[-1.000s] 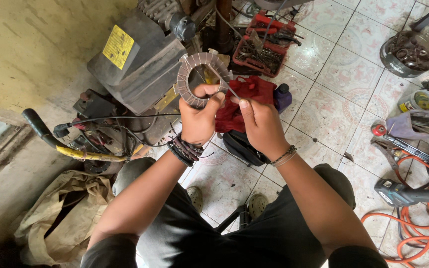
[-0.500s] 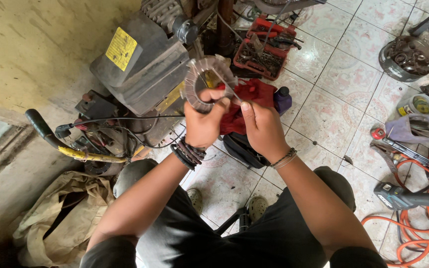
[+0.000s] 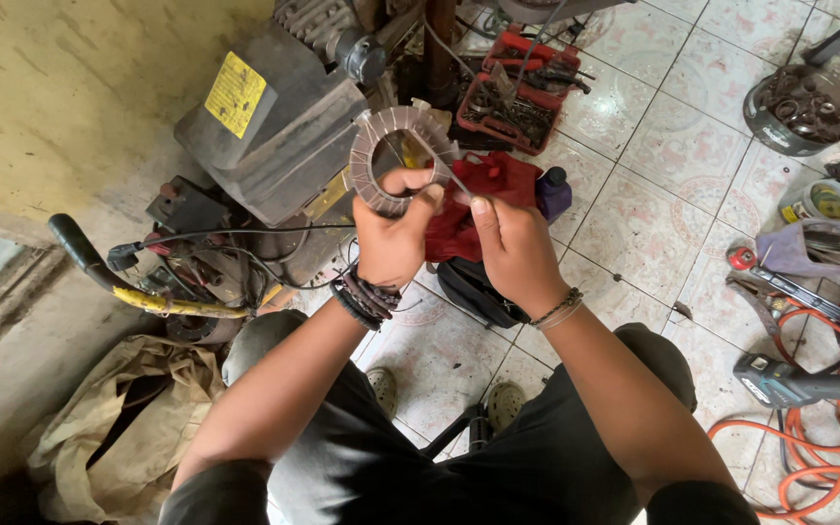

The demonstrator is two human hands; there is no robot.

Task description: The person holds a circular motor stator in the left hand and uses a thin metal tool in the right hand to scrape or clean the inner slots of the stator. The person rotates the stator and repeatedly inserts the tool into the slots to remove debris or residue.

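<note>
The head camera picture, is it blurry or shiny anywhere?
In the head view, the metal ring in the left hand looks sharp, and so does the right hand. Soft daylight gives a pale sheen on the floor tiles. The lower left corner by the cloth sack is dim.

orange hose (image 3: 833, 428) cut off right, metal bowl (image 3: 797, 109) contents indistinct

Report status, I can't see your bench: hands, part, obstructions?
Left hand grips grey slotted metal ring. Right hand pinches thin strip at ring's rim. Nothing between hands.
</note>
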